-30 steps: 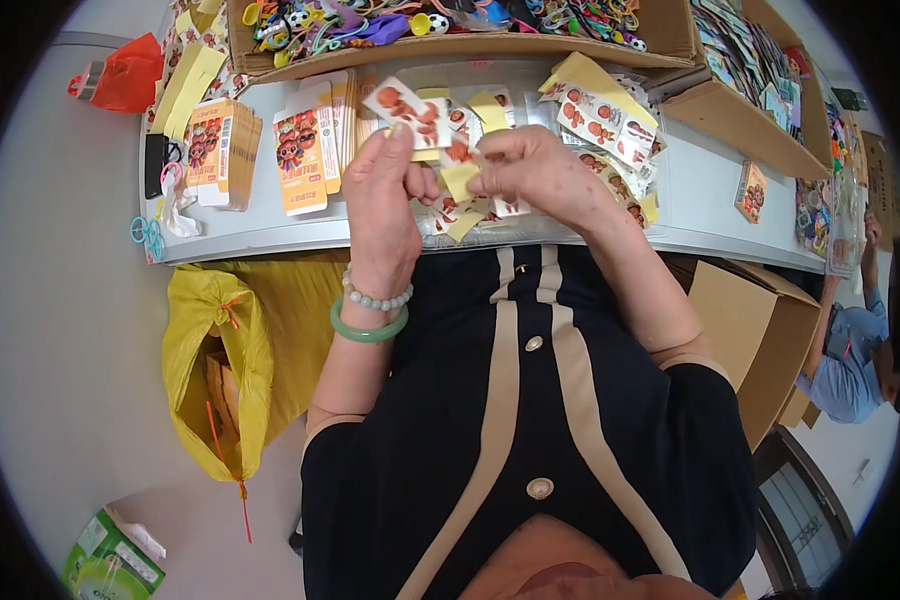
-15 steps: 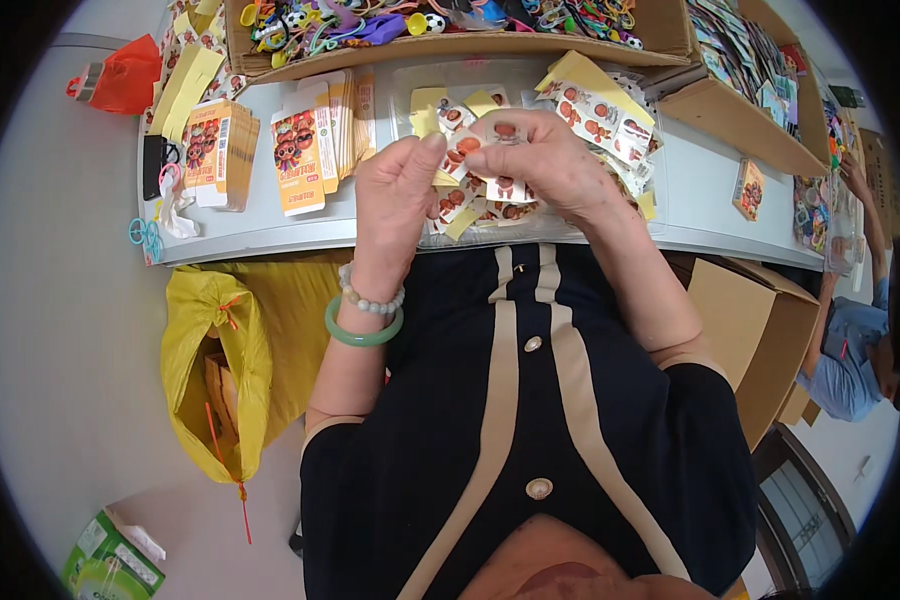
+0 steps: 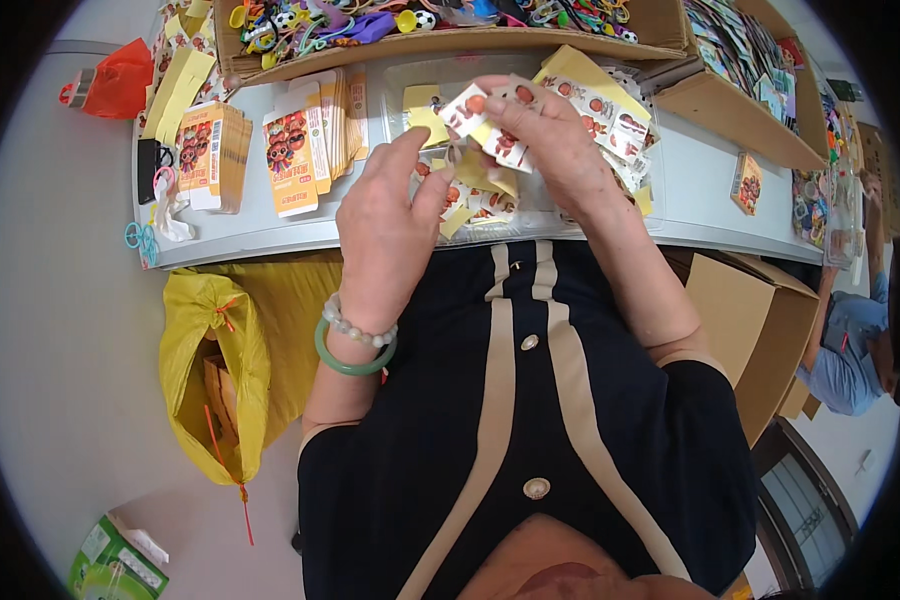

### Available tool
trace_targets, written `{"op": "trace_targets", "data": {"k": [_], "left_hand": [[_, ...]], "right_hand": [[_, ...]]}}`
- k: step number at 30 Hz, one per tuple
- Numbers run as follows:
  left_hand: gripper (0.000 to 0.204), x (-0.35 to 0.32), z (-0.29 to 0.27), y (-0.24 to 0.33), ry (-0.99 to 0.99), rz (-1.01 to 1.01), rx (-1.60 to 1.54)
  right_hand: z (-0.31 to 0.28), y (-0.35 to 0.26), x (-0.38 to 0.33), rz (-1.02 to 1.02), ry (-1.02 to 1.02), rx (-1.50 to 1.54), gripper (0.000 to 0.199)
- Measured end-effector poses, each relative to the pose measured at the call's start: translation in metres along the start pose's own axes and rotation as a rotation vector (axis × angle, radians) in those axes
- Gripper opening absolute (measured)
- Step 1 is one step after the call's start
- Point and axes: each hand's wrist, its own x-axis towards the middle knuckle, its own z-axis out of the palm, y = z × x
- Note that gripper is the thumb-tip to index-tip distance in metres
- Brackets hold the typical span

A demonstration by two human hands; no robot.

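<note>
A small printed card, white with orange-red figures, is held up above the far part of the bench, just over a clear tray that holds more such cards and yellow slips. The right hand pinches the card between thumb and fingertips, along with another card of the same kind that hangs just below it. The left hand sits just beside it, fingers loosely curled and thumb raised toward the cards; whether it touches them cannot be told. A green bangle and a bead bracelet circle the left wrist.

Left of the tray stand stacks of flat orange-and-yellow packets. Behind it a cardboard box holds coloured plastic trinkets, and another cardboard tray lies to the right. A yellow bag hangs below the bench edge on the left, and an open brown carton stands on the right.
</note>
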Motion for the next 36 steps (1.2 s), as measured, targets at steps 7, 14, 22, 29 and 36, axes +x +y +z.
{"op": "trace_targets", "data": {"k": [7, 14, 22, 29, 36], "left_hand": [[0.031, 0.005, 0.031, 0.003, -0.15, 0.093, -0.409], [0.04, 0.004, 0.049, -0.005, -0.246, -0.297, -1.143], [0.027, 0.002, 0.037, -0.02, -0.263, 0.078, -0.407], [0.017, 0.006, 0.023, 0.005, -0.428, -0.529, -1.189], [0.013, 0.006, 0.029, -0.003, -0.252, -0.556, -1.151]], "right_hand": [[0.03, -0.011, 0.0, 0.075, 0.051, 0.408, 0.029], [0.019, -0.002, 0.014, 0.046, -0.028, 0.691, 0.022], [0.012, -0.017, 0.013, -0.074, 0.008, 0.285, 0.02], [0.007, -0.004, 0.003, -0.009, 0.003, -0.086, 0.036], [0.015, 0.004, 0.004, -0.093, -0.032, -0.194, 0.045]]}}
